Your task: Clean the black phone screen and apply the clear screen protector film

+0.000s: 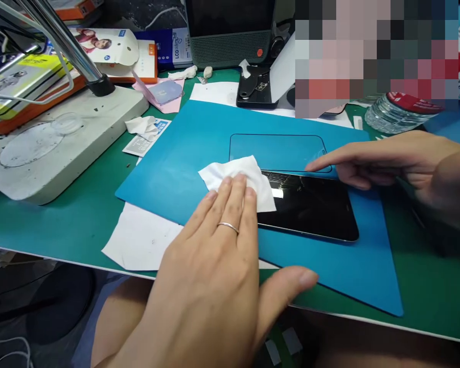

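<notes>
Cloth (pixel 255 176) under the left hand (pixel 214 260) covers the left end of a black phone (pixel 306 204), which lies glossy face up on a blue mat (pixel 161 168) near the middle of the head view. That hand's four fingers lie flat and close together, pressing the cloth down, with the thumb held well out to the side. The right hand (pixel 391 163) reaches in from the right, index finger straight and the others curled; whether its tip touches the phone's far edge or the dark-rimmed clear panel (pixel 276 152) just beyond, and whether the curled fingers hold anything, I cannot tell from this angle. Wiping the phone's face appears to be the step in hand. Another stroke would call for light, even pressure and the phone kept steady.

The clear panel, so near the phone, looks the likeliest thing to catch a wide stroke. Left of the mat, on the green surface (pixel 69 230), stands a white lamp base (pixel 88 148), with a small packet (pixel 138 147) between. A screen with a speaker front (pixel 226 51) stands at the back.
</notes>
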A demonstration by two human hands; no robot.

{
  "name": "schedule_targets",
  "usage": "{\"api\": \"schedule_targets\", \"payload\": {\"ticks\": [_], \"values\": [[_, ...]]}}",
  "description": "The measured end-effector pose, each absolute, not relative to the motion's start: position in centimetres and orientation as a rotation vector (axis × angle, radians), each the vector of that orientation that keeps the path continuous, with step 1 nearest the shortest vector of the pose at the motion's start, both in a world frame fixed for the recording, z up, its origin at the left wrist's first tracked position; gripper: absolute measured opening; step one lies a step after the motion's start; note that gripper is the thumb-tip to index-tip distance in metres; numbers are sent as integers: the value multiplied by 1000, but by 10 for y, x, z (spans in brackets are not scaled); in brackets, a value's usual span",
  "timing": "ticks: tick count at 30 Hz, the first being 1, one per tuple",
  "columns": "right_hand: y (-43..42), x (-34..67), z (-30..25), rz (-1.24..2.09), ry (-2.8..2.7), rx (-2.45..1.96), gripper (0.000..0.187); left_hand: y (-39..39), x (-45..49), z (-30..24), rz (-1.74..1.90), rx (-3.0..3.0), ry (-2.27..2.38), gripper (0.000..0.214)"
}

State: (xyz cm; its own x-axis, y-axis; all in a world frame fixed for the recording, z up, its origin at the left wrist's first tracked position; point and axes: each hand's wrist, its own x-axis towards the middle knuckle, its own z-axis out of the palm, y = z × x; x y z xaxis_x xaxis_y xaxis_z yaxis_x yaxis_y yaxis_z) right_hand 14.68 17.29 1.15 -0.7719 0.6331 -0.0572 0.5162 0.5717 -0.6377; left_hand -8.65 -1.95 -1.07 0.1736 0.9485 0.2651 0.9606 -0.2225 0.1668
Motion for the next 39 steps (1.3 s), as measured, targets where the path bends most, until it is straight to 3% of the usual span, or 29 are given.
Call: {"api": "schedule_targets", "payload": {"ticks": [10, 14, 21, 33, 39], "values": [[179, 153, -2, 1018, -2554, -646, 117, 17, -58, -1, -277, -2325, -1932, 90], [175, 149, 4, 1000, -2508, -650, 107, 20, -21, -2, -303, -2381, -1848, 94], [169, 149, 10, 977, -2481, -665, 107, 19, 12, -6, -318, -2416, -1793, 99], [176, 152, 10, 973, -2493, -746, 110, -32, -24, -20, -433, -2510, -1552, 95], [181, 152, 4, 1037, -2424, -795, 107, -38, -63, -17, -407, -2414, -1681, 97]]}}
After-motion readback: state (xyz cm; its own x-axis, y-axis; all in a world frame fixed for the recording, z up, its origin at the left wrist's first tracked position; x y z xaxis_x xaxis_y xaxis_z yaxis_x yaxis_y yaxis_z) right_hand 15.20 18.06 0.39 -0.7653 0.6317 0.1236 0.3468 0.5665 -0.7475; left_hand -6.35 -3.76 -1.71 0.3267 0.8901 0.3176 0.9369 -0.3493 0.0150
